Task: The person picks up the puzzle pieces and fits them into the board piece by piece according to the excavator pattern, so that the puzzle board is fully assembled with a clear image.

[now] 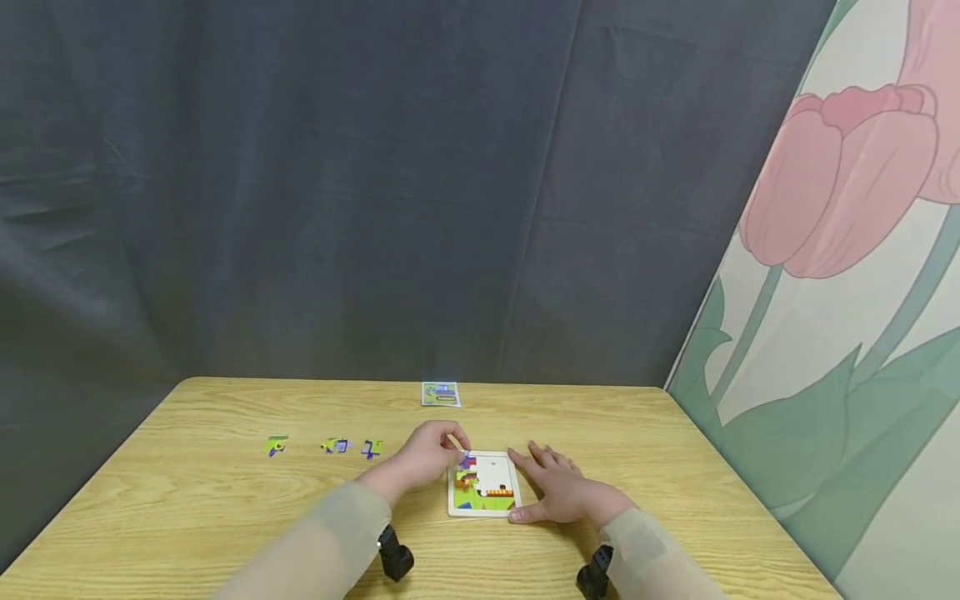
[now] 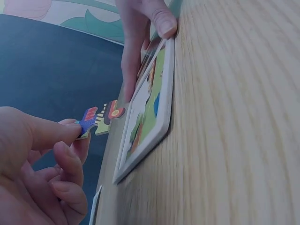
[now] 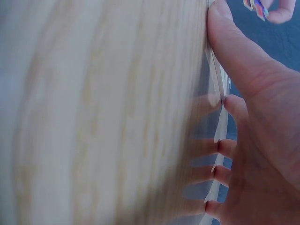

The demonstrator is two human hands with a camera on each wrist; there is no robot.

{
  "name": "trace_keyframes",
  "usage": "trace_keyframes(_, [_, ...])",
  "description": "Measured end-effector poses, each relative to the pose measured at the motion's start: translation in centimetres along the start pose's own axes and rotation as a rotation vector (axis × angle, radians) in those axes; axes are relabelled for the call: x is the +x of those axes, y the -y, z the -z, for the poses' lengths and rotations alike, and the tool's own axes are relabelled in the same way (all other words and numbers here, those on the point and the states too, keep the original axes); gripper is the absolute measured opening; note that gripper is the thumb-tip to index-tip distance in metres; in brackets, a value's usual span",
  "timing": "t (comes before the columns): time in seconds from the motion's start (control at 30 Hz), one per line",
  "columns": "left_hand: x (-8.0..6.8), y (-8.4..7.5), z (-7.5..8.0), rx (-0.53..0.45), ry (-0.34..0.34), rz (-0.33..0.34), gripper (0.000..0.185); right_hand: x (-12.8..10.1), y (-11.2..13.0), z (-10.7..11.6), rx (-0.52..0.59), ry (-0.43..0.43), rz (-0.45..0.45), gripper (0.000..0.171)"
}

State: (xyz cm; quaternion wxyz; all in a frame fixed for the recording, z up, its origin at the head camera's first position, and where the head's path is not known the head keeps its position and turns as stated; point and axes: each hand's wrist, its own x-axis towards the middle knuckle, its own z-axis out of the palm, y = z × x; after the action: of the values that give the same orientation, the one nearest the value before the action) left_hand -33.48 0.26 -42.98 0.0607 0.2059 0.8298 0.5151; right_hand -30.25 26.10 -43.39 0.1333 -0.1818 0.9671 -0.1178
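Puzzle piece (image 2: pixel 96 119) is pinched between the thumb and fingers of the left hand (image 1: pixel 427 457), just above the 11 o'clock corner of the puzzle tray (image 1: pixel 453 507). The right hand (image 1: pixel 558 487) lies flat with straight fingers against the tray's 3 o'clock edge. 3 loose pieces (image 1: pixel 335 447) rest at 9 o'clock, and a picture card (image 1: pixel 440 394) at 12 o'clock.

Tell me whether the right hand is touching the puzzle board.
Touching. In the left wrist view the right hand has its thumb pressed on the puzzle board rim; the head view shows it resting along the board's right edge.
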Motion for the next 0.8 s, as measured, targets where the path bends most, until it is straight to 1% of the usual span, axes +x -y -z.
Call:
trace_keyframes(0.17, [0.8,-0.1,-1.2,0.014,0.003,0.002,0.008,-0.1,0.1,0.3,-0.006,-0.005,0.002,0.099])
trace_keyframes(0.33, [1.2,-0.2,-2.1,0.013,0.006,-0.006,0.012,-0.3,0.2,0.3,-0.002,-0.005,0.007,0.098])
trace_keyframes(0.43, [1.2,-0.4,-2.5,0.014,0.015,0.004,0.01,-0.3,0.2,0.3,0.0,-0.002,0.005,0.098])
trace_keyframes(0.53, [1.1,-0.7,-2.8,0.021,0.026,0.03,0.01,-0.3,0.2,0.2,0.003,0.0,0.006,0.098])
trace_keyframes(0.63, [0.9,-0.8,-2.9,0.032,0.03,0.04,0.01,-0.3,0.1,0.2,0.002,-0.004,0.01,0.098])
trace_keyframes(0.8, [0.8,-0.7,-3.0,0.044,0.031,0.039,0.011,-0.2,0.1,0.2,-0.001,-0.008,0.012,0.099])
